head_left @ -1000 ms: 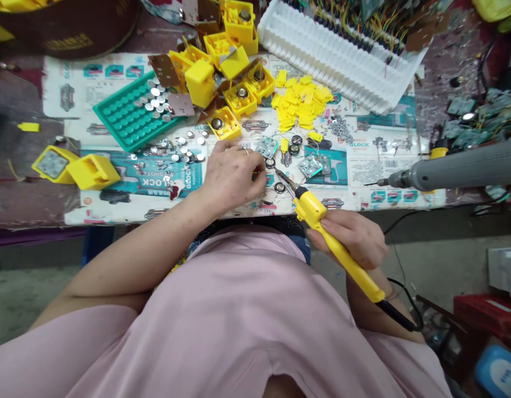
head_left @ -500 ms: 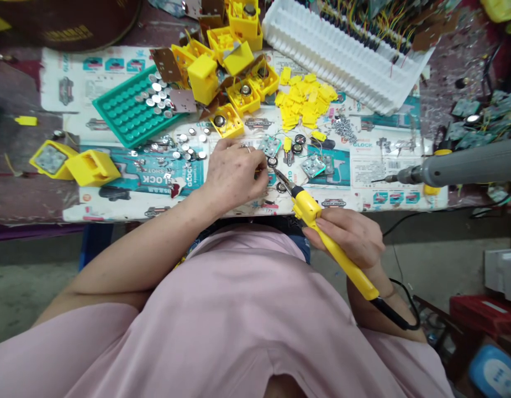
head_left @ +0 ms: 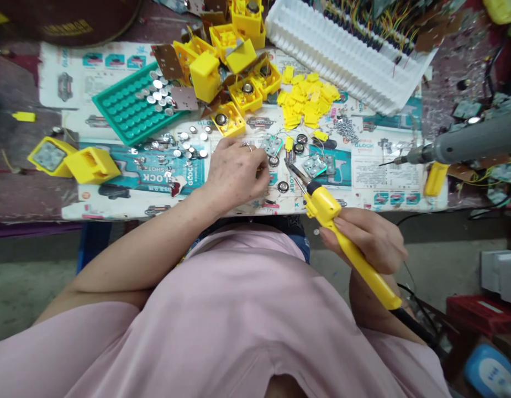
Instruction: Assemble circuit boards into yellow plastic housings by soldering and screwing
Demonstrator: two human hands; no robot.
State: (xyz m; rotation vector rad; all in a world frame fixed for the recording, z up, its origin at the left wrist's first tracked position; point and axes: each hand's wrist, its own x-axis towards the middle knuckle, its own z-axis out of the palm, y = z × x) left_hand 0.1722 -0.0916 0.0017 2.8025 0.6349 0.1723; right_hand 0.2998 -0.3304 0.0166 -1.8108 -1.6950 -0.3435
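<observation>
Bench edge [head_left: 35, 217]; right hand [head_left: 375, 237] just outside, holding soldering iron [head_left: 363, 268]

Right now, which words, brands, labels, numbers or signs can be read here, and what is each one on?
"GLOCK", on the printed sheets covering the table, repeated in several places and directions.
A barcode, on the right part of the sheets; any digits are too small to read.
Remaining print on the sheets: mostly too small or blurred.
Gold lettering on the brown round container: too blurred.
Marks on the blue object, lower right: unreadable.

yellow soldering iron [head_left: 324, 203], slanted, tip perhaps above printed sheet [head_left: 367, 172]
</observation>
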